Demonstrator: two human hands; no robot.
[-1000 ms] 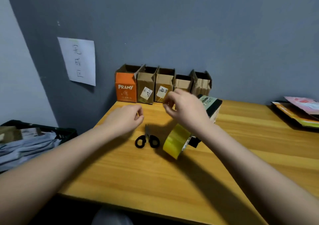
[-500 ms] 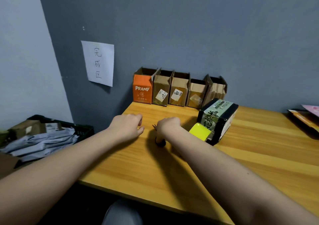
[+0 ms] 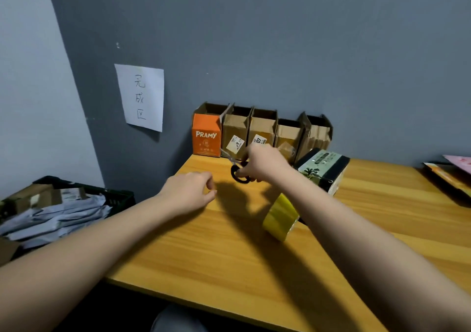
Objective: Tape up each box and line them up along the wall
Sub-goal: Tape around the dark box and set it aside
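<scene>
Five open boxes point(image 3: 262, 132) line the grey wall point(image 3: 280, 51) behind our wooden bench point(image 3: 229, 255).
Our right hand point(image 3: 262, 162) grips scissors point(image 3: 238, 169); left hand's point(image 3: 190, 192) grip pinched closed; tape roll point(image 3: 280, 217) at 5 o'clock from scissors.

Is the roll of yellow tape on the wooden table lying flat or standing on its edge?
Standing on its edge. The yellow tape roll shows its curved outer band to the camera, resting on the wooden table under the right forearm.
</scene>
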